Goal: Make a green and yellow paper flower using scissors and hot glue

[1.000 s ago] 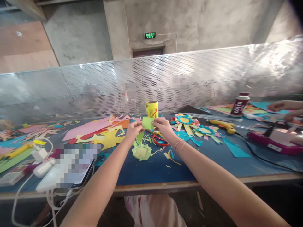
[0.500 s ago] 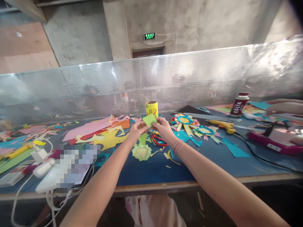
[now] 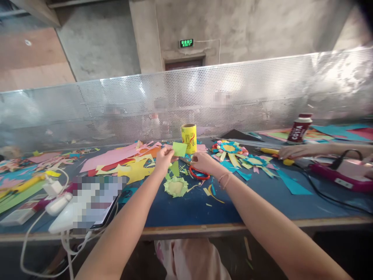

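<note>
Pinched in my left hand (image 3: 165,158) is a small square of green paper (image 3: 179,149), held up above the table. My right hand (image 3: 202,162) has its fingers curled together at the blades of red-handled scissors (image 3: 199,174), which lie low over the table; the hand hides part of them. Below my hands sits a pale green crinkled paper flower (image 3: 176,187), and a green paper strip (image 3: 175,169) lies just behind it. A yellow tape roll (image 3: 189,138) stands upright beyond my fingers.
Pink paper sheets (image 3: 112,156) and yellow scraps (image 3: 135,171) lie left. Blue-and-yellow paper flowers (image 3: 229,149) lie right. A co-worker's hand (image 3: 294,151) rests on a yellow glue gun (image 3: 288,161) by a bottle (image 3: 299,129). A phone (image 3: 105,210) and cables are front left.
My hands have moved apart: the left keeps the green paper, the right has let go of it and dropped to the scissors. The co-worker's hand has come down onto the glue gun.
</note>
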The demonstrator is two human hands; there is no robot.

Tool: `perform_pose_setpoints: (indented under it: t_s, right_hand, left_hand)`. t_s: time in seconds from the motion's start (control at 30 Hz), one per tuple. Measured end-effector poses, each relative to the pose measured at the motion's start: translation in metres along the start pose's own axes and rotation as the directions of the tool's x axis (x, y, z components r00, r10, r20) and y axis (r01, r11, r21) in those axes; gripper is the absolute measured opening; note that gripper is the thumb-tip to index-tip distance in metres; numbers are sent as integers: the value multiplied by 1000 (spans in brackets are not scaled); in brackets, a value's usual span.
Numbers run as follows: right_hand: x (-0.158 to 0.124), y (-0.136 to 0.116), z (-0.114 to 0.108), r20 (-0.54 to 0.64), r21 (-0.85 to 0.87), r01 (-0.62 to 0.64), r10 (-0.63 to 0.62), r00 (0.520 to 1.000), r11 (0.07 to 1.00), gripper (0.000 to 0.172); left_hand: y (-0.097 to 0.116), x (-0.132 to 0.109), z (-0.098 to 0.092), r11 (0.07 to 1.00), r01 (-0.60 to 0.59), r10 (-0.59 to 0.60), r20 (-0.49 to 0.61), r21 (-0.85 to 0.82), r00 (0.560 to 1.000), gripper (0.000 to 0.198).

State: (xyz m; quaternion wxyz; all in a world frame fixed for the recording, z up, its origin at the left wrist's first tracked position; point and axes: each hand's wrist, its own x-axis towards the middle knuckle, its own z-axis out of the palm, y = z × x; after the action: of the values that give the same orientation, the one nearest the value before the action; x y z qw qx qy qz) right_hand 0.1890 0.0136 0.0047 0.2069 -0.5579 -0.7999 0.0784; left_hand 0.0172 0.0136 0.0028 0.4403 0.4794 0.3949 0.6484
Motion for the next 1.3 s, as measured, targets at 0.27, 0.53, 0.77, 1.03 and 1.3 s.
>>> perform_pose_setpoints:
  t_s: [0.27,0.53,0.77,1.03,1.3]
  right_hand:
    - [-4,8,1,233,-236,-105,161,959,966,32]
    - [5,18,6,100,-139,-141,155,983,980,10]
    - [9,16,2,-101,46,-188,192,976,981,43]
    - [1,-3,-1,-150,371,21,37,988,928,39]
    - [-8,-16,6,-67,434,110,-89,994,894,38]
  left_hand:
    - [0,5,-8,997,-80,81,-48,21,996,24]
    - [-5,18,-19,986,-164,164,-61,8,985,26]
    - [2,21,-28,985,-170,171,-151,19,974,29]
    - [5,22,-32,982,-188,191,-155,37,969,27]
    - [6,21,-30,962,-254,267,-147,97,953,23]
